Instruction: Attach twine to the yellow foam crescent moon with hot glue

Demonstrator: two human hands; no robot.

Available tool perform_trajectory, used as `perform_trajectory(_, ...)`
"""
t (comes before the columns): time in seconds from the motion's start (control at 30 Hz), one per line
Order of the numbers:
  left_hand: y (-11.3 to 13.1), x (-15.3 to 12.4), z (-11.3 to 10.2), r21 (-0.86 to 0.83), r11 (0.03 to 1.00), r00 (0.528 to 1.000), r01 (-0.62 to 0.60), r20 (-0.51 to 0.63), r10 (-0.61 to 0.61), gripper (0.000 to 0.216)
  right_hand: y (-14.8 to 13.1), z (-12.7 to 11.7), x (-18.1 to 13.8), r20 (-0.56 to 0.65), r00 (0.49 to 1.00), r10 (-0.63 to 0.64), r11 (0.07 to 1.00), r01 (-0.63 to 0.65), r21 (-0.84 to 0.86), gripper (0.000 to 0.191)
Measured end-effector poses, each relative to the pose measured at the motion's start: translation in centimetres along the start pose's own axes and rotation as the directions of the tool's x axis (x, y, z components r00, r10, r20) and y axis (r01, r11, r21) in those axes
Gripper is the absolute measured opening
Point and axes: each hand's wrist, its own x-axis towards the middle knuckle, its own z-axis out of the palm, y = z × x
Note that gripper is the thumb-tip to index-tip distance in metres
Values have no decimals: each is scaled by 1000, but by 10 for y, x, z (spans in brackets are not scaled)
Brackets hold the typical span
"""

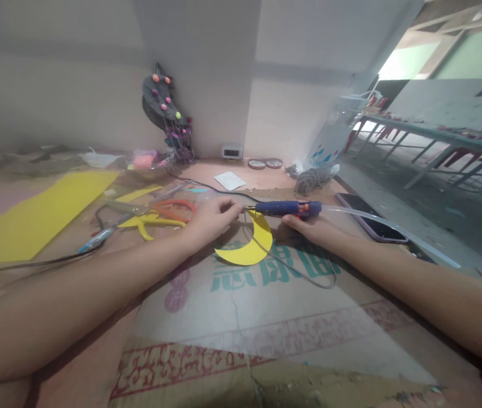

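We seem to be in a craft workshop: at our desk (274,179) we see a blue glue gun (273,208), orange-handled scissors (137,209), a yellow sheet (45,218) and a grey crescent ornament (154,105) dotted with coloured balls, and beyond, a long cluttered desk (440,135) with red seats (459,157)

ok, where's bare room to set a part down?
Bare cardboard between the forearms, on the near side of the yellow crescent and loose cord. Crowded: left of the left hand, with orange-handled tool, yellow sheet and black cable.
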Motion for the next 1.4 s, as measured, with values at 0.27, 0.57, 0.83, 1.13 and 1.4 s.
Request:
perform_trajectory(0.27, 1, 0, -1, 39, 999, 1000, -21, -3, 21, 31, 11, 1, 10, -3, 1000, -16, 1000, 16, -25, 40)
perform_trajectory(0.57, 1, 0, -1, 41, 998, 999, -47, -4, 47, 30, 7, 0, 10, 3, 1000, 19, 997, -18, -72, 40)
perform_trajectory(0.83, -1, 0, 0, 29, 998, 998, -55, 5, 55, 32, 5, 1, 5, -17, 1000, 20, 999, -20, -41, 39)
perform_trajectory(1.13, -4, -1, 0, 27, 998, 999, -51, 14, 50, 32, -11, -16, 5, -53, 997, -50, 996, 46, -73, 44)
perform_trajectory(1.4, -5, 0, 2, 12, 999, 997, -46, 63, 45, 33, -24, -34, 33, -221, 964, -146, 955, 196, 223, 46)
